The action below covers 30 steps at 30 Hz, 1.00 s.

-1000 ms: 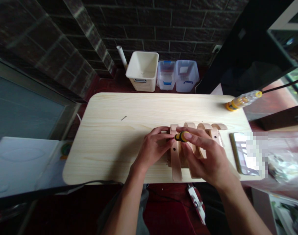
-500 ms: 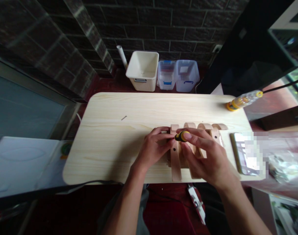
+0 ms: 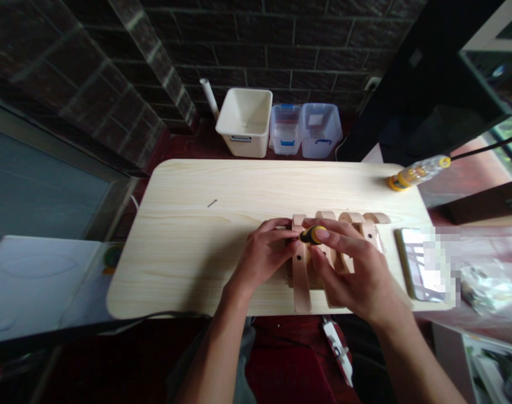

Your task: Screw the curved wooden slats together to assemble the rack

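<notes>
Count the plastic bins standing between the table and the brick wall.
3: the cream bin at left, a smaller clear bin in the middle, another clear bin at right.

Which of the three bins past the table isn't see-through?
The cream bin, the leftmost and largest; the two boxes to its right are translucent plastic.

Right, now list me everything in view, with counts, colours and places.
Table: 1, pale wood, centre
Strapped piece: 1, tan, table's near right
Handled tool: 1, yellow-black, in right hand
Thin rod: 1, dark, table's left half
Bottle-like container: 1, clear and yellow, far right corner
Phone: 1, dark-edged, table's right end
Bin: 1, cream, beyond table
Boxes: 2, clear, right of bin
Tube: 1, white, left of bin
Power strip: 1, white, below near edge
Plastic bag: 1, clear, far right
Wall: 1, dark, background
Hands: 2, bare, left and right at the piece
</notes>
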Each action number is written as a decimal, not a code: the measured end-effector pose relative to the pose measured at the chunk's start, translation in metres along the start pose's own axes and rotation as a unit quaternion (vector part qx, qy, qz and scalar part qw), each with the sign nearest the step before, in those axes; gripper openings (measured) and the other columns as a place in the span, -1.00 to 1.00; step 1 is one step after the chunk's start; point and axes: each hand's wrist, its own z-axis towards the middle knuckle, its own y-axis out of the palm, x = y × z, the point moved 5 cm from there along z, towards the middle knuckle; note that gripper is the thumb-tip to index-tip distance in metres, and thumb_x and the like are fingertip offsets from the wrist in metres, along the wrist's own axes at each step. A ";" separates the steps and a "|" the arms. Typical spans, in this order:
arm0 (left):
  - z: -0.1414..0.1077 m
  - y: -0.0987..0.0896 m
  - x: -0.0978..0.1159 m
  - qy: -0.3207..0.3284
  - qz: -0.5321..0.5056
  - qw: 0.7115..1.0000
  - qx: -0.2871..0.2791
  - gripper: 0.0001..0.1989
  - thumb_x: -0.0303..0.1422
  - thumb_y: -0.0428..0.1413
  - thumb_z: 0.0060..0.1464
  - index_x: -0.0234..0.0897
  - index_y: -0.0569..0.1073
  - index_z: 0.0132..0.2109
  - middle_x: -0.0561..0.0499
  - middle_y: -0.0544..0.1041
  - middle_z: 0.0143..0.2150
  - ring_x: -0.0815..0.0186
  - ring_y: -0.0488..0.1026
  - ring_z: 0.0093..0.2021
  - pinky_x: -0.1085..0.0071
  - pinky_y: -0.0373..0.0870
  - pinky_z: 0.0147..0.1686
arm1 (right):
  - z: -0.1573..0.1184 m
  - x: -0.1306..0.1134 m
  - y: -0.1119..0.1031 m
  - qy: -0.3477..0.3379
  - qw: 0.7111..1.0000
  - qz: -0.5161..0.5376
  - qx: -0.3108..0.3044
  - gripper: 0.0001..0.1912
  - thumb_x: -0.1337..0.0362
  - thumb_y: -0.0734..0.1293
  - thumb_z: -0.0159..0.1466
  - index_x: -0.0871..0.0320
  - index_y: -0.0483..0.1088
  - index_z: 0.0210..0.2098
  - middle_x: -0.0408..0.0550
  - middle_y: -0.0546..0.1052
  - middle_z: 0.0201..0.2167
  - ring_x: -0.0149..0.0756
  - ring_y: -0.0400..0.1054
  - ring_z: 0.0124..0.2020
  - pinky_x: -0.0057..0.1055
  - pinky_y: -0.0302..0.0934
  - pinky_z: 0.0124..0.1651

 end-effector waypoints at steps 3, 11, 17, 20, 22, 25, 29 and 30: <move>0.001 -0.001 0.002 -0.003 0.001 1.000 0.000 -0.87 -0.37 0.31 0.29 -0.07 0.74 -0.07 -0.06 0.68 0.14 0.16 0.64 0.16 0.20 0.58 0.23 | -0.001 0.000 0.000 -0.002 1.000 0.005 -0.002 -0.36 0.65 0.30 0.42 0.03 0.24 0.37 0.15 0.55 0.24 -0.18 0.51 0.30 -0.23 0.49 0.25; -0.001 -0.001 -0.001 -0.005 -0.002 1.000 0.004 -0.86 -0.37 0.32 0.28 -0.06 0.75 -0.07 -0.06 0.68 0.15 0.16 0.64 0.17 0.21 0.56 0.24 | -0.001 0.000 0.001 0.011 1.000 -0.006 -0.005 -0.38 0.61 0.34 0.42 0.00 0.26 0.36 0.11 0.56 0.18 -0.19 0.55 0.21 -0.28 0.54 0.10; -0.001 -0.002 0.000 -0.006 0.006 1.000 -0.004 -0.88 -0.39 0.31 0.29 -0.07 0.75 -0.10 -0.07 0.68 0.16 0.15 0.64 0.17 0.21 0.56 0.25 | 0.000 0.001 0.003 0.014 0.999 0.035 -0.002 -0.34 0.66 0.32 0.39 -0.02 0.27 0.35 0.09 0.54 0.23 -0.15 0.51 0.29 -0.20 0.50 0.22; -0.001 -0.002 0.000 -0.003 0.014 1.000 0.001 -0.87 -0.36 0.32 0.29 -0.06 0.75 -0.08 -0.06 0.68 0.14 0.16 0.65 0.15 0.20 0.58 0.23 | 0.000 0.002 0.003 0.018 0.999 0.032 0.005 -0.35 0.64 0.32 0.39 -0.04 0.28 0.34 0.05 0.56 0.15 -0.17 0.55 0.19 -0.24 0.54 0.11; -0.002 -0.002 -0.001 0.003 0.014 1.000 0.005 -0.85 -0.35 0.32 0.29 -0.05 0.75 -0.05 -0.06 0.68 0.14 0.16 0.65 0.15 0.20 0.59 0.22 | 0.000 0.002 0.002 0.016 1.000 0.026 0.004 -0.36 0.63 0.32 0.40 -0.04 0.29 0.34 0.05 0.56 0.13 -0.16 0.56 0.16 -0.23 0.55 0.07; -0.003 -0.002 -0.001 0.012 0.010 1.000 0.008 -0.83 -0.36 0.32 0.29 -0.03 0.74 -0.01 -0.07 0.68 0.14 0.16 0.64 0.16 0.22 0.60 0.21 | 0.001 0.000 0.001 0.011 1.000 0.024 0.003 -0.36 0.63 0.33 0.39 -0.03 0.28 0.33 0.07 0.56 0.14 -0.14 0.56 0.18 -0.20 0.56 0.09; -0.001 -0.002 0.000 0.013 0.009 1.000 0.004 -0.83 -0.38 0.31 0.29 -0.04 0.74 -0.03 -0.05 0.68 0.14 0.17 0.64 0.16 0.22 0.59 0.22 | 0.001 -0.001 0.001 0.013 0.999 0.042 0.002 -0.35 0.65 0.31 0.39 -0.01 0.27 0.34 0.12 0.53 0.22 -0.13 0.50 0.28 -0.15 0.52 0.20; -0.001 -0.002 0.001 0.011 0.011 1.000 0.003 -0.84 -0.37 0.31 0.29 -0.04 0.74 -0.04 -0.05 0.68 0.14 0.17 0.65 0.15 0.22 0.59 0.22 | 0.001 -0.001 0.002 0.013 0.999 0.045 0.000 -0.34 0.66 0.30 0.39 -0.01 0.26 0.35 0.11 0.53 0.21 -0.15 0.51 0.27 -0.17 0.52 0.19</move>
